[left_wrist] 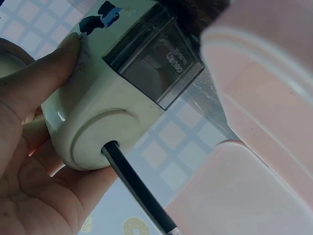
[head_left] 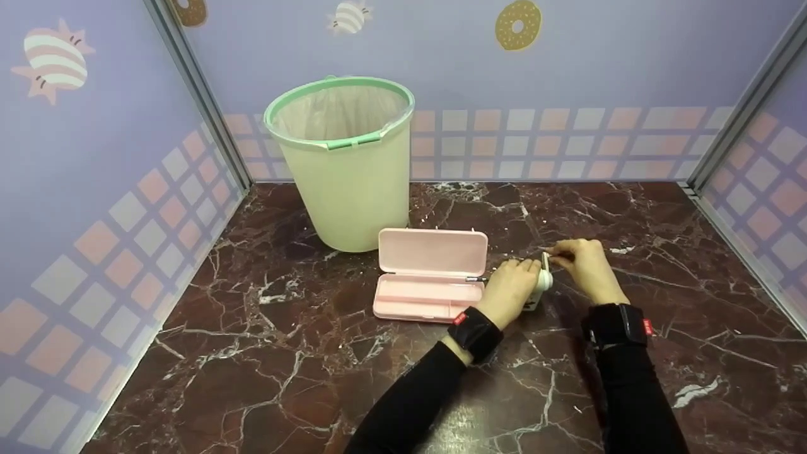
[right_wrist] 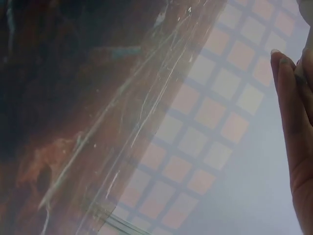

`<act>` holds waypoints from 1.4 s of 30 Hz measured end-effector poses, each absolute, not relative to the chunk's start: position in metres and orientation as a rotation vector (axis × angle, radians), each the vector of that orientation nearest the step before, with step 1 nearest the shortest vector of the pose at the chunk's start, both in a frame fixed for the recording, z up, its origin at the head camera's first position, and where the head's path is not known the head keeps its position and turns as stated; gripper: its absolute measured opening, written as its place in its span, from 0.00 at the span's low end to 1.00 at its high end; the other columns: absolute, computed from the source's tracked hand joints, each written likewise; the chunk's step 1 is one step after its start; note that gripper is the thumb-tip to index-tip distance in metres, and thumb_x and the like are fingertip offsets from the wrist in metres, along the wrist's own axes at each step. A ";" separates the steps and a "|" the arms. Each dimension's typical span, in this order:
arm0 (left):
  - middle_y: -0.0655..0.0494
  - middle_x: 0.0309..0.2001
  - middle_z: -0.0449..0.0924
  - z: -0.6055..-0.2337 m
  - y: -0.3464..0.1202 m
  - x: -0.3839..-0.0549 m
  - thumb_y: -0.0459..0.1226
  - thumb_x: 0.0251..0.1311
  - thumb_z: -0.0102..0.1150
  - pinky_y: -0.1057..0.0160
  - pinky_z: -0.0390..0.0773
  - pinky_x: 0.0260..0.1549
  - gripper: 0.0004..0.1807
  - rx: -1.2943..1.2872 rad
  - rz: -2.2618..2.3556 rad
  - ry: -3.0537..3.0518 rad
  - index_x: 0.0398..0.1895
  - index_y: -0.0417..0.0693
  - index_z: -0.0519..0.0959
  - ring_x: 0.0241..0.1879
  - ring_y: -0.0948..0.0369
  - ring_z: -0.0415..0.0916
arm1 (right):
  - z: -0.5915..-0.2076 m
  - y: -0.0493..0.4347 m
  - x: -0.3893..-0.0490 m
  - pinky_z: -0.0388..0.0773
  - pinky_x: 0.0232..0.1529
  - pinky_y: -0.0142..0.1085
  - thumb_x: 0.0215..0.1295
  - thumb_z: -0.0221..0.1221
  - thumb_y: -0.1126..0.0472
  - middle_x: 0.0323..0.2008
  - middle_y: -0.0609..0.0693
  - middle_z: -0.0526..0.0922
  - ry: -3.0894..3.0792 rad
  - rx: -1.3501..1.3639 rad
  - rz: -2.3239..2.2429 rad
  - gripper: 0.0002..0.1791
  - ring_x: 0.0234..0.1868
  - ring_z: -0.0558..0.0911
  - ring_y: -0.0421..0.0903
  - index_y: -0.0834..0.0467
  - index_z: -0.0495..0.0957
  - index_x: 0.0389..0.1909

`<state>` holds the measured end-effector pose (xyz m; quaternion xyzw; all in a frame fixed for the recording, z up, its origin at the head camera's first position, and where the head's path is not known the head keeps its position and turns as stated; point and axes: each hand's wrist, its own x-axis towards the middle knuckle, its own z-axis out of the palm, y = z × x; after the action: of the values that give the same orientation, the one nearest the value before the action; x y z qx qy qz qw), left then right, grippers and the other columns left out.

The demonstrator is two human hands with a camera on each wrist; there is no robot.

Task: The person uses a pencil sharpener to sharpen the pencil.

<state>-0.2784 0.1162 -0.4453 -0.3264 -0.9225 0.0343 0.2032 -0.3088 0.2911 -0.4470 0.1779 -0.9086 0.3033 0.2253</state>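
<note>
My left hand (head_left: pixel 512 287) grips a white rotary pencil sharpener (left_wrist: pixel 93 112), thumb and fingers spread around its body. A dark pencil (left_wrist: pixel 139 188) is inserted in the sharpener's round front hole and points toward the pink pencil case (head_left: pixel 403 312). The sharpener's clear shavings drawer (left_wrist: pixel 159 61) shows in the left wrist view. On the sharpener's other side, my right hand (head_left: pixel 589 268) pinches the end of the crank handle (head_left: pixel 545 261). In the right wrist view, only the right hand's fingers (right_wrist: pixel 291 107) show at the edge. The pencil case lies with its lid (head_left: pixel 433 252) raised.
A pale green trash bin (head_left: pixel 353 189) with a green rim and a liner stands behind the pencil case. Patterned wall panels (head_left: pixel 599 69) enclose the dark red marbled tabletop (head_left: pixel 284 378) at the back and sides.
</note>
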 end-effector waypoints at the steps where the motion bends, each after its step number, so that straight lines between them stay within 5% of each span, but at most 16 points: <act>1: 0.60 0.52 0.83 -0.445 0.117 -0.279 0.36 0.61 0.57 0.67 0.79 0.48 0.20 -0.910 0.097 -2.572 0.58 0.50 0.78 0.46 0.62 0.81 | -0.447 0.291 -0.309 0.83 0.39 0.52 0.50 0.67 0.75 0.32 0.64 0.88 -2.503 0.499 0.826 0.06 0.34 0.87 0.61 0.70 0.85 0.31; 20: 0.59 0.49 0.84 -0.444 0.113 -0.278 0.37 0.60 0.58 0.67 0.79 0.46 0.19 -0.927 0.095 -2.534 0.56 0.49 0.78 0.44 0.61 0.81 | -0.451 0.290 -0.312 0.82 0.42 0.55 0.52 0.65 0.76 0.33 0.66 0.87 -2.666 0.519 0.797 0.04 0.35 0.85 0.63 0.70 0.84 0.30; 27: 0.60 0.47 0.84 -0.445 0.112 -0.277 0.37 0.60 0.58 0.67 0.79 0.45 0.17 -0.953 0.057 -2.537 0.53 0.51 0.79 0.43 0.61 0.81 | -0.450 0.290 -0.307 0.77 0.32 0.43 0.45 0.64 0.75 0.22 0.55 0.85 -2.791 0.660 0.717 0.04 0.25 0.80 0.50 0.64 0.83 0.20; 33: 0.60 0.45 0.85 -0.444 0.113 -0.277 0.36 0.58 0.61 0.67 0.79 0.44 0.16 -0.937 0.069 -2.522 0.50 0.50 0.79 0.41 0.61 0.81 | -0.440 0.292 -0.296 0.73 0.25 0.32 0.45 0.68 0.70 0.19 0.47 0.83 -3.108 0.680 0.857 0.03 0.21 0.73 0.38 0.63 0.83 0.21; 42: 0.62 0.47 0.85 -0.444 0.120 -0.272 0.37 0.60 0.58 0.67 0.80 0.45 0.16 -0.813 0.036 -2.619 0.52 0.53 0.79 0.43 0.61 0.81 | -0.421 0.298 -0.281 0.76 0.22 0.26 0.51 0.69 0.68 0.22 0.55 0.87 -3.280 0.820 1.047 0.04 0.21 0.84 0.40 0.66 0.84 0.23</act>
<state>-0.2722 0.1197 -0.4443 -0.2906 -0.9360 0.0127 0.1983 -0.2807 0.2983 -0.4206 0.2270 -0.9085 0.2900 -0.1974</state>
